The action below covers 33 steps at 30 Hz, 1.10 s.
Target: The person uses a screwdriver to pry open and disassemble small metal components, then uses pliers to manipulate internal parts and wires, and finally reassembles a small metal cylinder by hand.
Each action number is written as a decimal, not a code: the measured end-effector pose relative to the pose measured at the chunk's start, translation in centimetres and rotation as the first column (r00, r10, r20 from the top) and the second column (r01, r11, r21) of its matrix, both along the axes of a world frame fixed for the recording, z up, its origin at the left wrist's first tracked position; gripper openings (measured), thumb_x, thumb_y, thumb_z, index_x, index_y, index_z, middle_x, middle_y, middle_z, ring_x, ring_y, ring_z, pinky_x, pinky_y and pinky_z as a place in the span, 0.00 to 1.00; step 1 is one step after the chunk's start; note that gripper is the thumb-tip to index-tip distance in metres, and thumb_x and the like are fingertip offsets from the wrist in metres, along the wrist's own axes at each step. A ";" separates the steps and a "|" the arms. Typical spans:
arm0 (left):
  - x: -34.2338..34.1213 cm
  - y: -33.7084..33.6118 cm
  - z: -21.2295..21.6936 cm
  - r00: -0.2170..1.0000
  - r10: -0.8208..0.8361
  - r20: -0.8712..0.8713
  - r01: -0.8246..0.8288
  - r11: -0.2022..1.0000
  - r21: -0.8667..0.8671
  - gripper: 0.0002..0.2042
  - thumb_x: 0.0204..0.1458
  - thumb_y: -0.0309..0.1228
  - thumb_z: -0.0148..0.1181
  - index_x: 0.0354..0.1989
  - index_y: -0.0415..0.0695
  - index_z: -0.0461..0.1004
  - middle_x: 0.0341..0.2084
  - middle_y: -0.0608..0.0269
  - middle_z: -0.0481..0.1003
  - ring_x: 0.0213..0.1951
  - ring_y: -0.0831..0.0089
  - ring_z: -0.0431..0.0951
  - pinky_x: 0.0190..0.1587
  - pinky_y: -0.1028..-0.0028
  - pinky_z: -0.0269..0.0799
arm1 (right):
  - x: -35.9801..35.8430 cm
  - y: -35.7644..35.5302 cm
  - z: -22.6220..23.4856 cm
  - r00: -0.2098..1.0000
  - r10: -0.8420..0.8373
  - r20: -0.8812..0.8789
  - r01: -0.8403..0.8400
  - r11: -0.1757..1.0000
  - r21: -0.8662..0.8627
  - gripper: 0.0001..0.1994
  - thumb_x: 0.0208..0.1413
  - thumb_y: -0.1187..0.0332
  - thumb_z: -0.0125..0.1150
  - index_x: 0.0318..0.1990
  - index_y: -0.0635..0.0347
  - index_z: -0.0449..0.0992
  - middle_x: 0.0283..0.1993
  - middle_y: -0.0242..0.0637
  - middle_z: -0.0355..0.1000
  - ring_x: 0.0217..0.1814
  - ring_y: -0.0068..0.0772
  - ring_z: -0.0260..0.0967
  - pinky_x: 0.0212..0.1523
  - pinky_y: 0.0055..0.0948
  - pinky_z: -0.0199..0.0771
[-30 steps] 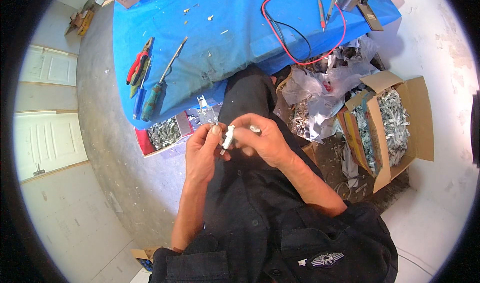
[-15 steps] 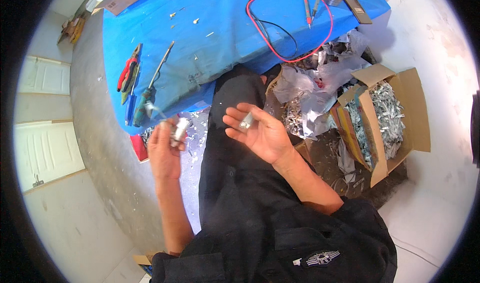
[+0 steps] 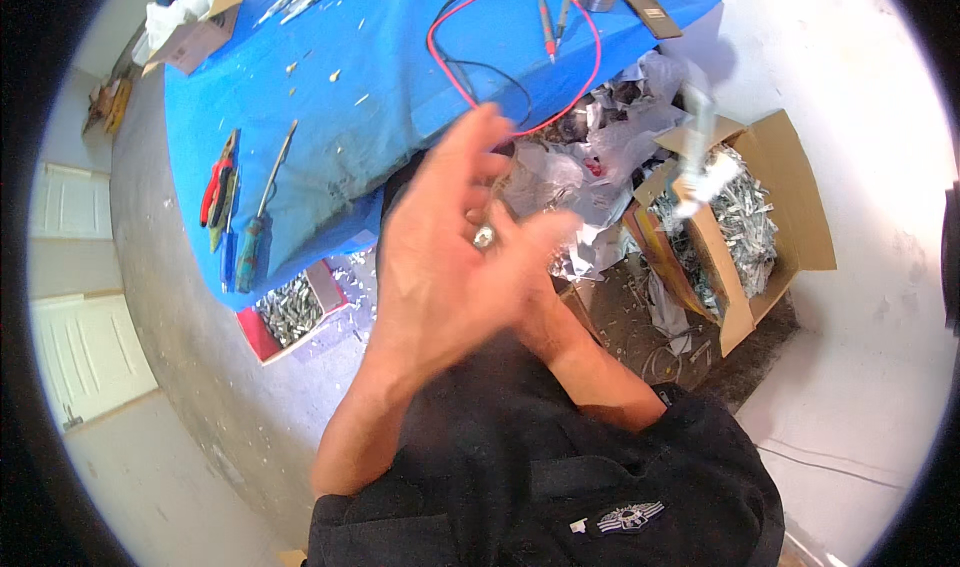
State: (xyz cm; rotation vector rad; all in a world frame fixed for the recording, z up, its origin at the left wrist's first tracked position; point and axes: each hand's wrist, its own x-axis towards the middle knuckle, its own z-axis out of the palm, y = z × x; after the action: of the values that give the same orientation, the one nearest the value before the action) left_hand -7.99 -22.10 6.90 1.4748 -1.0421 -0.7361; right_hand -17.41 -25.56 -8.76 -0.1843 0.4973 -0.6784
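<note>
My left hand (image 3: 435, 252) reaches across my body, blurred, its fingers stretched out and nothing in them. Behind it, partly covered, is my right hand (image 3: 540, 307). A small silvery cylindrical piece (image 3: 484, 236) shows its round end at the right hand's fingers. Off to the right, a smeared whitish, strip-like piece (image 3: 700, 147) hangs in the air, apart from both hands, over a cardboard box (image 3: 738, 302) of silvery shredded strips (image 3: 745, 217).
On the blue-covered table (image 3: 330, 147) lie red-handled pliers (image 3: 217, 192), a screwdriver (image 3: 262, 217) and red and black test leads (image 3: 432, 42). Below its left edge stands a red-and-white box (image 3: 262, 339) of small metal pieces. Crumpled plastic (image 3: 640, 147) lies beside the cardboard box.
My left hand has swung rightward and upward in front of my right hand and let go of the whitish piece, now airborne near the cardboard box. The view has shifted.
</note>
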 end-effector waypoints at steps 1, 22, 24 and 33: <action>0.5 -0.4 -0.4 0.979 0.020 0.202 -0.029 0.999 0.041 0.31 0.57 0.31 0.68 0.68 0.36 0.66 0.59 0.49 0.75 0.56 0.65 0.77 0.55 0.67 0.75 | -0.2 -0.4 -0.2 1.000 -0.005 -0.010 0.005 0.999 -0.035 0.18 0.73 0.48 0.49 0.50 0.52 0.74 0.49 0.37 0.80 0.52 0.33 0.79 0.54 0.36 0.80; 4.1 10.1 -10.8 0.922 0.310 -0.232 -0.248 0.933 0.263 0.11 0.59 0.25 0.67 0.49 0.37 0.80 0.33 0.64 0.82 0.29 0.79 0.78 0.32 0.79 0.73 | 1.4 3.1 2.4 0.947 0.257 -0.194 -0.292 0.938 -0.185 0.17 0.73 0.55 0.54 0.56 0.58 0.78 0.38 0.24 0.73 0.38 0.17 0.70 0.37 0.19 0.72; 5.4 11.3 -11.0 0.879 0.314 -0.359 -0.236 0.940 0.245 0.11 0.62 0.27 0.65 0.50 0.37 0.80 0.34 0.64 0.81 0.31 0.81 0.77 0.33 0.79 0.74 | 1.4 3.3 3.2 0.931 0.235 -0.278 -0.312 0.909 -0.277 0.17 0.73 0.62 0.53 0.59 0.62 0.76 0.41 0.28 0.76 0.38 0.17 0.71 0.38 0.19 0.72; 5.1 13.6 -12.8 0.662 0.271 -0.698 -0.221 0.961 0.164 0.14 0.62 0.31 0.66 0.53 0.38 0.79 0.36 0.63 0.80 0.34 0.77 0.77 0.33 0.74 0.75 | 2.6 4.8 3.1 0.906 0.139 -0.400 -0.390 0.644 -0.659 0.15 0.63 0.76 0.64 0.57 0.65 0.78 0.50 0.34 0.77 0.47 0.21 0.75 0.49 0.22 0.74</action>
State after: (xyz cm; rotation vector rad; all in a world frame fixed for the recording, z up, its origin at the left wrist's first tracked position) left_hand -2.87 -8.55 -5.95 1.1719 -0.2015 -1.0357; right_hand -14.78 -20.74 -5.70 -1.1358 0.4659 -0.5176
